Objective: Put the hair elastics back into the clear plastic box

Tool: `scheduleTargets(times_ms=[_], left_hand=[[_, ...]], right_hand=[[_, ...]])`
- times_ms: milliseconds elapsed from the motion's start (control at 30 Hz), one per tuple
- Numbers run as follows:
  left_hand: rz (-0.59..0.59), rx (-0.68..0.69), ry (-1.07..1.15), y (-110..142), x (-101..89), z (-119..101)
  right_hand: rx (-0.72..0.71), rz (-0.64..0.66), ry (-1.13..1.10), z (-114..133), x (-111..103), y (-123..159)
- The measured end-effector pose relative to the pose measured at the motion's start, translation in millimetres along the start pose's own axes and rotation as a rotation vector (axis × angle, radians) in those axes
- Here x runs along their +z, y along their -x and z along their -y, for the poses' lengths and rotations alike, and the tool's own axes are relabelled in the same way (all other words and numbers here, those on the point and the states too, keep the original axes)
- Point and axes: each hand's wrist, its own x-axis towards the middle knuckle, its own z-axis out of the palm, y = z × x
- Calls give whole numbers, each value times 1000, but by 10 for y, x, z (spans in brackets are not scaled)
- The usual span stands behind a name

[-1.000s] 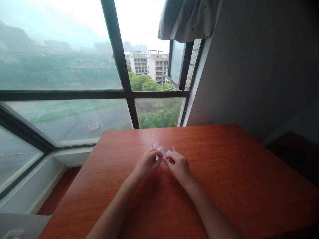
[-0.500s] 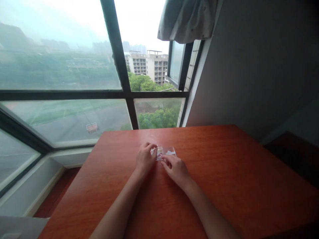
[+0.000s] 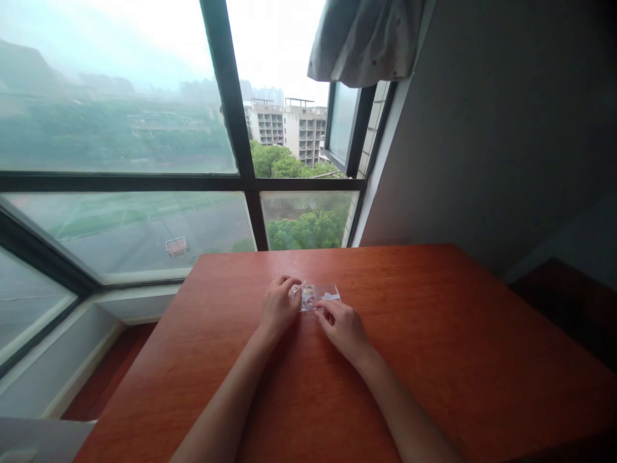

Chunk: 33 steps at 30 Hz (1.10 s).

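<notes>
A small clear plastic packet (image 3: pixel 319 296) with tiny pale and reddish bits inside lies flat on the reddish wooden table (image 3: pixel 434 334), near its far middle. My left hand (image 3: pixel 278 305) is curled at the packet's left end, fingertips pinched on that edge. My right hand (image 3: pixel 343 325) rests on the table at the packet's near edge, fingers bent and pressing on it. What the packet holds is too small to make out.
A large dark-framed window (image 3: pixel 231 128) runs along the far and left sides beyond the table edge. A grey wall (image 3: pixel 506 128) stands at the right, with a bunched curtain (image 3: pixel 366 38) hanging above. The floor drops away left of the table.
Both hands moved forward from a joined pinch above the table. The packet now lies flat, with the left hand at its left end and the right hand on its near edge.
</notes>
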Motion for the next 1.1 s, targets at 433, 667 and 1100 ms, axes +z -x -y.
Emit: scheduleTargets(times_ms=[433, 667, 1100], left_hand=[[158, -43, 34, 26, -111, 380], [294, 71, -49, 62, -142, 346], [276, 163, -188, 142, -148, 163]], right_hand=[[294, -170, 420, -331, -19, -63], [219, -133, 413, -373, 76, -32], [3, -161, -178, -240, 140, -25]])
